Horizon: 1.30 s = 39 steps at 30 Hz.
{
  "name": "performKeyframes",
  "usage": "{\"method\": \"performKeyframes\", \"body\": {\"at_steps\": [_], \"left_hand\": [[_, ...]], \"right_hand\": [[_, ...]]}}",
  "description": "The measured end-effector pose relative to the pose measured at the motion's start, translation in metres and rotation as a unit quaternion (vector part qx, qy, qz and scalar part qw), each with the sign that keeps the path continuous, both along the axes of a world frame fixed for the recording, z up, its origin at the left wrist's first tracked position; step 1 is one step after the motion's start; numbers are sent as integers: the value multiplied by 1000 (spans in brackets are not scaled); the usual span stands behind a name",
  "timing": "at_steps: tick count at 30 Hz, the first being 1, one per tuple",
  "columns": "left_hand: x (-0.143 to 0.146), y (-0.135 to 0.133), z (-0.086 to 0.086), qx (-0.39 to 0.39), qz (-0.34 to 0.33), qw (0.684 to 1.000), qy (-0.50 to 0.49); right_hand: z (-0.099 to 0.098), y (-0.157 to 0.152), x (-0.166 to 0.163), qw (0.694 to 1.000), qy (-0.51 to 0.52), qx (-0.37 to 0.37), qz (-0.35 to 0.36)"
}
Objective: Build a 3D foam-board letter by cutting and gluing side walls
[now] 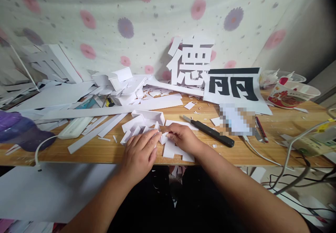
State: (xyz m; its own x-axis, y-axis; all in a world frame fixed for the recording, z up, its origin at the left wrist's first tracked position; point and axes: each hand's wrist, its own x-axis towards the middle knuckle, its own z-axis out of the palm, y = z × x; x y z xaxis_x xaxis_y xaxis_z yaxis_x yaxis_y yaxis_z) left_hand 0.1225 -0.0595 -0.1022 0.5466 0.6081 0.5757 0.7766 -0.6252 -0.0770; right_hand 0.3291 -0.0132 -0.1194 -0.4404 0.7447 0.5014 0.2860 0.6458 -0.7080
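A white foam-board character (136, 129) with upright side walls lies on the table's front part. My left hand (140, 152) is closed on its near right side, fingers pressed together over the walls. My right hand (183, 138) pinches a small white foam-board strip (163, 138) against the character's right side; its far end is hidden by my fingers. Under my right hand lies a flat cut-out foam-board piece (174, 150). A black-handled craft knife (212, 133) rests just right of my right hand, blade pointing away to the left.
A finished white character (190, 61) leans on the curtain beside a printed character sheet (233, 86). Scraps and strips (112, 111) cover the left and back. A purple bottle (23, 131), power bank (75, 128), noodle bowl (291, 94), pencil (261, 129) and cables (288, 152) stand around the sides.
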Motion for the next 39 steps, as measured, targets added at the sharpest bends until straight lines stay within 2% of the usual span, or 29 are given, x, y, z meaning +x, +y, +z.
{"method": "performKeyframes", "body": {"at_steps": [14, 20, 24, 28, 32, 34, 37, 39], "left_hand": [[-4, 1, -1, -15, -2, 1000, -4], [1, 1, 19, -12, 16, 1000, 14], [4, 6, 33, -23, 8, 999, 44], [2, 12, 35, -27, -10, 998, 57], [-7, 21, 30, -8, -37, 999, 35], [-13, 32, 20, 17, -71, 997, -1], [-20, 50, 0, -32, -120, 991, -44], [-24, 57, -11, -43, -120, 990, -62]], "right_hand": [[-3, 2, 0, 996, 57, -69, 5], [-6, 4, -3, 992, 73, -96, -25], [-1, 1, 0, 992, 67, -92, -45], [9, -25, 17, 993, 58, -52, -92], [15, -77, 63, 986, 7, 42, -159], [14, -103, 100, 960, -32, 110, -255], [11, -136, 169, 875, -37, 169, -452], [9, -153, 209, 807, -11, 193, -558]]}}
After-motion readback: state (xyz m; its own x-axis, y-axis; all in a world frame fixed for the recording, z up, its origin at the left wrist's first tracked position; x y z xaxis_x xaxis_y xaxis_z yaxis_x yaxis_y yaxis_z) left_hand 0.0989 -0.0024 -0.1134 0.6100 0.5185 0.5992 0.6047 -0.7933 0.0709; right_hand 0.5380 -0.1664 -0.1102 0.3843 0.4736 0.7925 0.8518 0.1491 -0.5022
